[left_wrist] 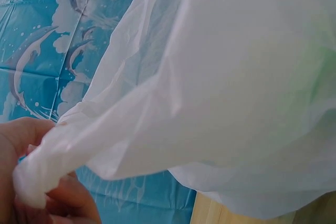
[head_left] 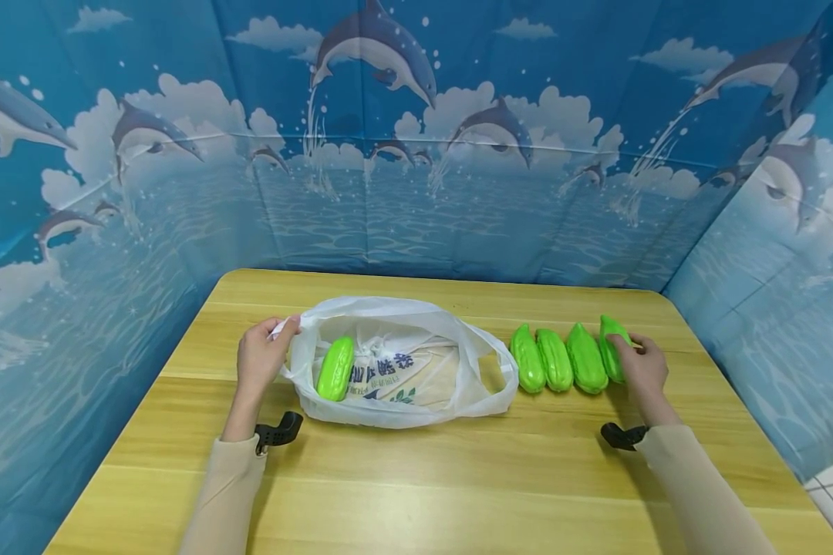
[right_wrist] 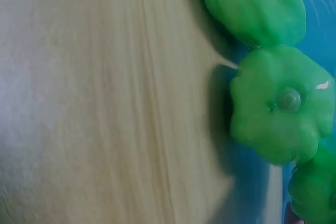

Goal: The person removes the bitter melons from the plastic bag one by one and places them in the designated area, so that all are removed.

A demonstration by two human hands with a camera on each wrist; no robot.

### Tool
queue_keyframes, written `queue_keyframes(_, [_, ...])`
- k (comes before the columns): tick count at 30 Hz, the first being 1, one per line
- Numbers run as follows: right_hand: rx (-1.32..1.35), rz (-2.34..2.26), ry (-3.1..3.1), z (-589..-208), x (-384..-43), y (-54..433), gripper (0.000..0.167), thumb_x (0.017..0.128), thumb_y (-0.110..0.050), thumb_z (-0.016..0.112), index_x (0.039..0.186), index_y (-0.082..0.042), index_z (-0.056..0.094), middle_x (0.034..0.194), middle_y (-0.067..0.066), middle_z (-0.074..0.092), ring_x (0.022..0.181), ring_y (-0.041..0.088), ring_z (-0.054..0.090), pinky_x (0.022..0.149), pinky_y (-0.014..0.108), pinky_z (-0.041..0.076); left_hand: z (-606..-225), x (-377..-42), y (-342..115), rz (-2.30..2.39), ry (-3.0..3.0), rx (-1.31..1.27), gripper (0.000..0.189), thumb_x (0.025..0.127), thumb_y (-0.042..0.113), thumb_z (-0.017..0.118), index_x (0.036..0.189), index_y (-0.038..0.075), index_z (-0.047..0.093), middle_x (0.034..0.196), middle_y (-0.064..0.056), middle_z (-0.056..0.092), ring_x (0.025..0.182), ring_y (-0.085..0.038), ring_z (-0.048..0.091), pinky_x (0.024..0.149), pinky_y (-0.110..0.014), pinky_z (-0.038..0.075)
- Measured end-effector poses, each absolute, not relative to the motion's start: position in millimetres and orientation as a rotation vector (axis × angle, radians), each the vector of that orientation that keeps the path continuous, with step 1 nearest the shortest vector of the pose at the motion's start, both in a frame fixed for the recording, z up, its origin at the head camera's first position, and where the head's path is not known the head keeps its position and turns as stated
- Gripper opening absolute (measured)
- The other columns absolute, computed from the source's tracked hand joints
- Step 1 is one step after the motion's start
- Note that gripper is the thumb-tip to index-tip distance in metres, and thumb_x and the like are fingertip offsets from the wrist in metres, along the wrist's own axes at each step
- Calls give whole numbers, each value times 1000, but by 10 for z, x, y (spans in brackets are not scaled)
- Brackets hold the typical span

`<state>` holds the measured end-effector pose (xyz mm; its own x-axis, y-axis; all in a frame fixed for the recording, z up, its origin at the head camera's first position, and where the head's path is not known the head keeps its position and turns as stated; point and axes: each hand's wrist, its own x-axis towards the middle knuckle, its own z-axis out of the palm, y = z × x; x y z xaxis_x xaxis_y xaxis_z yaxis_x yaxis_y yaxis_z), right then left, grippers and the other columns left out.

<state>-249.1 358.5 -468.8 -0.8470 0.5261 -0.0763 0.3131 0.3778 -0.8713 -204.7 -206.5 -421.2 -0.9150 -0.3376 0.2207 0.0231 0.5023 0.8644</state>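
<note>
At the left of the table, my left hand (head_left: 262, 356) pinches a handle of a white plastic bag (head_left: 403, 416), and in the left wrist view the fingers (left_wrist: 73, 195) curl round the bunched plastic. The bag lies with its mouth spread. Inside are one shiny green bitter melon (head_left: 336, 368) and a beige printed package (head_left: 426, 374). To the right, my right hand (head_left: 644, 371) grips the rightmost bitter melon (head_left: 612, 347) of a row. Beside it lie three more: a near one (head_left: 586, 358), a middle one (head_left: 555, 360) and a left one (head_left: 528, 358). Their lobed ends (right_wrist: 283, 103) fill the right wrist view's right side.
The wooden table (head_left: 416, 493) carries the bag and the row. A blue dolphin-print curtain (head_left: 403, 208) hangs behind the table and along both sides. The bag's other handle (head_left: 503, 370) lies close to the leftmost melon of the row.
</note>
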Motion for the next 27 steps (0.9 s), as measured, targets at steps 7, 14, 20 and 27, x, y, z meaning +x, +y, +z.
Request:
queue_keyframes(7, [-724,1486,-2451,-4702,-2461,3604,79,89,-54,52,146,-4,32,141,21,34,116,33,37,78,39,37,-4216,-2039,-2062,-1382,-2388,271,46,90,49,58,84,5,69,59,-4,51,51,-18,48,46,-27,38])
queue_keyframes(14, [-696,1466,-2484,-4727,-2455,3611,79,90,-54,51,146,-2,31,136,24,36,110,34,40,72,38,38,-4229,-2044,-2063,-1372,-2396,271,47,90,51,57,85,5,69,60,-4,51,53,-19,49,48,-27,38])
queue_keyframes(20, [-671,1436,-2497,-4738,-2433,3612,77,91,-51,50,145,0,32,134,24,37,108,34,40,72,38,38,-4228,-2044,-2050,-1383,-2390,266,46,90,50,59,85,5,69,61,-5,52,53,-19,49,48,-28,39])
queue_keyframes(27, [-663,1392,-2523,-4768,-2426,3617,77,91,-51,51,142,4,34,127,25,41,102,33,41,70,38,37,-4237,-2021,-2051,-1377,-2382,258,45,90,48,60,84,5,69,60,-4,52,53,-18,48,48,-27,38])
